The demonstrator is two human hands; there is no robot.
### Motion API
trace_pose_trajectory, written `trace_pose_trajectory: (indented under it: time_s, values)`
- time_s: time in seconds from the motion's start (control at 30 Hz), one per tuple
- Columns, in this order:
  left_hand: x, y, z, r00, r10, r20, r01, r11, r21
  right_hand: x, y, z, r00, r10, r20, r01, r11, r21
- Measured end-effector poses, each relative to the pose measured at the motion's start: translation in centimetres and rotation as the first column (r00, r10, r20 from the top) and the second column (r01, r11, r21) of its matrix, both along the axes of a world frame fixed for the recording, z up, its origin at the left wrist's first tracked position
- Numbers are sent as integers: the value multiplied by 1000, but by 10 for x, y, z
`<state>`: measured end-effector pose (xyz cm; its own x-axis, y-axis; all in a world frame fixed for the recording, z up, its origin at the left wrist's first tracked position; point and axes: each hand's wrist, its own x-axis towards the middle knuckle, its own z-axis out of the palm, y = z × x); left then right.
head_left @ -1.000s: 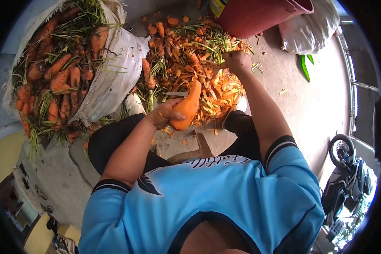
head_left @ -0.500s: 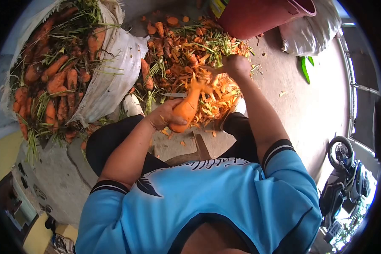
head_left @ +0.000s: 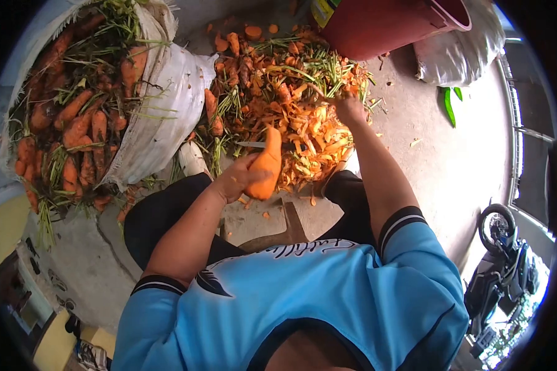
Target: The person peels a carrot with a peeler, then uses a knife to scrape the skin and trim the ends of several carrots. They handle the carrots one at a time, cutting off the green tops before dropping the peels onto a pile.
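Observation:
My left hand is wrapped round the thick end of a large peeled carrot, its narrow end pointing away from me. Off to the right, over the heap of peelings, my right hand is closed on a thin tool that looks like a peeler, apart from the carrot. Its working end is blurred. A knife blade shows just left of the carrot; its handle is hidden.
A white sack full of unpeeled carrots with green tops lies open at the left. Beyond the peelings stand a red bucket and another white sack. A green leaf lies on the floor; a motorcycle is far right.
My right hand has moved away from the carrot, slightly down in view. The carrot has drawn a little closer to me and turned more upright in the view, still in my left hand.

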<state>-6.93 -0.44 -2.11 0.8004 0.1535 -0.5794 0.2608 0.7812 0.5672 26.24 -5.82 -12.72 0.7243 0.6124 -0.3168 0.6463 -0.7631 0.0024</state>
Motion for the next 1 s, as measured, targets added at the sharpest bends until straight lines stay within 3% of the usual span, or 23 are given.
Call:
trace_pose_trajectory:
  time_s: [0.07,0.13,0.2,0.3,0.37,0.4,0.43,0.47,0.53,0.6,0.67,0.73,0.77,0.8,0.83,0.87,0.9,0.93,1.0]
  values:
    - [3,4,-3,972,144,-186,-170,976,-137,-45,4,36,994,85,74,-84,996,-11]
    - [5,9,-10,947,209,-244,-262,941,-214,-65,9,20,964,104,-245,-126,989,-78]
    - [10,13,-6,907,271,-323,-355,905,-236,-91,2,-14,886,438,-151,-451,890,-67]
    - [4,14,-14,906,242,-346,-344,899,-271,-100,-1,-32,932,269,-243,-255,963,87]
    - [1,14,-28,933,216,-289,-293,921,-256,-92,2,-30,962,248,-116,-234,965,117]
    - [1,14,-26,936,209,-283,-264,949,-174,-86,4,-25,971,234,-47,-226,965,131]
    - [1,12,-22,939,201,-278,-234,968,-90,-77,8,-21,982,157,-103,-138,976,171]
    - [2,11,-20,943,194,-271,-203,979,-5,-69,10,-33,998,29,46,-38,980,194]
    - [4,14,-18,934,228,-277,-256,964,-71,-54,19,-27,965,-262,-24,261,941,215]
    - [8,16,-14,904,304,-300,-352,928,-121,-37,13,-35,920,-352,-172,380,909,170]
    - [7,16,-15,896,358,-264,-397,911,-112,-28,1,-52,967,-252,36,239,946,221]
    - [7,15,-18,889,389,-243,-409,912,-36,-41,-6,-42,989,122,80,-131,985,116]
    - [7,15,-21,887,396,-238,-399,916,38,-55,-8,-34,957,258,-131,-207,927,312]
    - [6,15,-24,884,407,-231,-391,913,114,-75,11,-19,925,227,-305,-258,964,-64]
    - [5,15,-28,878,411,-244,-404,911,80,-84,-9,-65,784,558,-271,-555,826,96]
    - [4,15,-31,871,417,-260,-419,907,48,-101,-17,-78,696,655,-295,-633,753,178]
    - [2,14,-32,863,421,-278,-434,901,19,-121,-15,-63,688,603,-403,-644,764,43]
    - [1,15,-30,855,417,-309,-446,894,-28,-134,-18,-75,764,475,-437,-535,845,-18]
    - [1,16,-26,839,404,-365,-473,873,-121,-141,-29,-68,626,736,-257,-772,632,-68]
